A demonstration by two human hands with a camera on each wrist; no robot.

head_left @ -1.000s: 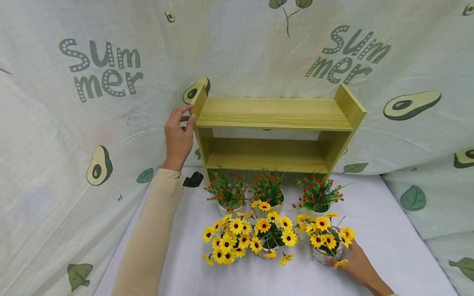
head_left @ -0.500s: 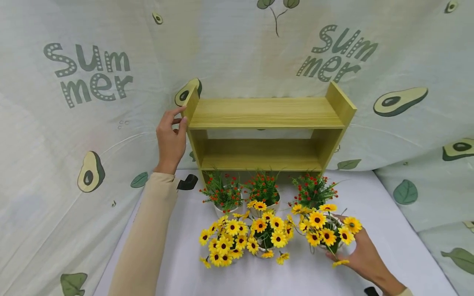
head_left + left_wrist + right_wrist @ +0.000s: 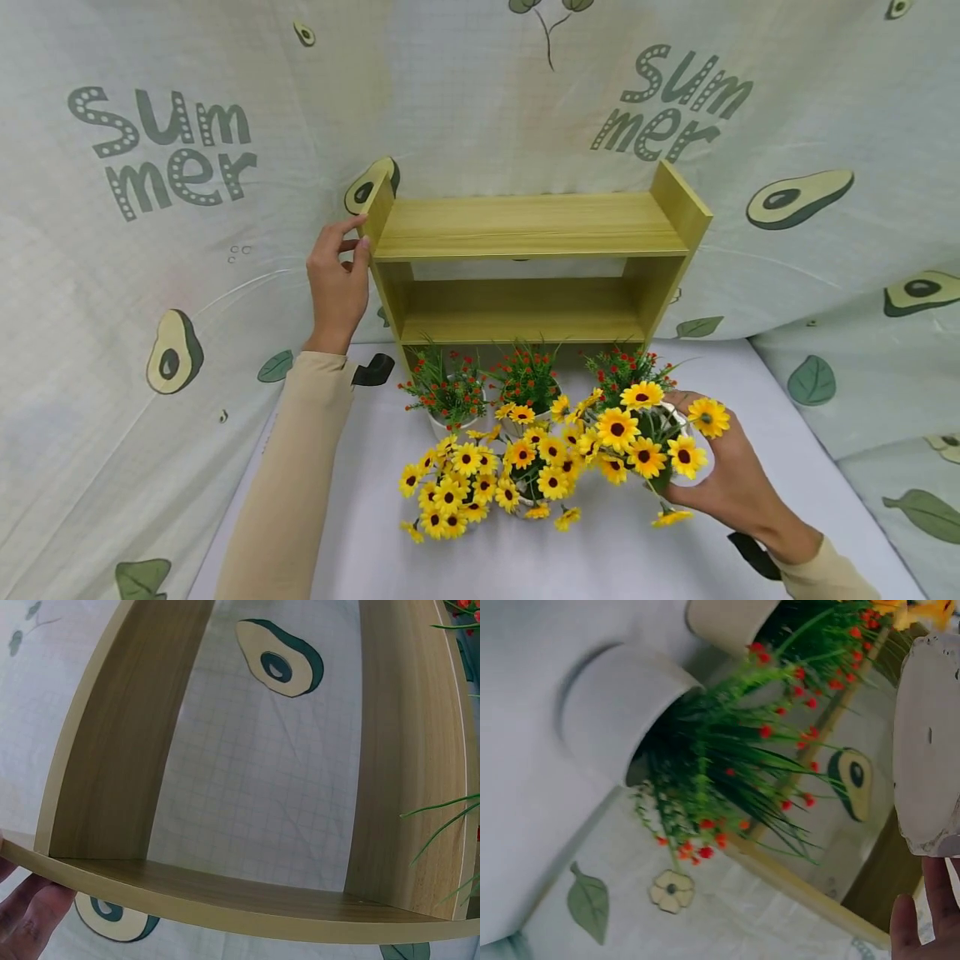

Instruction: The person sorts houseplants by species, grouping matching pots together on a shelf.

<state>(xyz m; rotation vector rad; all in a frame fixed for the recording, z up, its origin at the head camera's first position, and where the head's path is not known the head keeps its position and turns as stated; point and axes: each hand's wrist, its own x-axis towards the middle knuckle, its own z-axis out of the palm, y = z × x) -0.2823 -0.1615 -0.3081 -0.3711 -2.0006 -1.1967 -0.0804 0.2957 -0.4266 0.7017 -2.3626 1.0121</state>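
My right hand (image 3: 731,483) grips a whitish pot (image 3: 928,742) of yellow daisy-like flowers (image 3: 637,437), its thumb and fingers round the sides. In the right wrist view the pot's pale underside shows, raised off the table. The flowers lean leftward over a neighbouring plant. My left hand (image 3: 337,287) touches the outer left side of a two-tier wooden shelf (image 3: 525,237) with its fingertips near the top. In the left wrist view its fingers (image 3: 34,919) lie against the outside of that side panel (image 3: 225,911).
Two more yellow-flowered pots, one leftmost (image 3: 450,492) and one central (image 3: 536,479), stand on the white table (image 3: 570,558). Behind them, before the shelf, are three red-flowered plants in pale pots, one at right (image 3: 622,712). A printed cloth (image 3: 465,100) hangs behind.
My right hand has lifted the pot of yellow flowers and carried it up towards the shelf. My left hand stays at the shelf's side; the whole view has shifted slightly.
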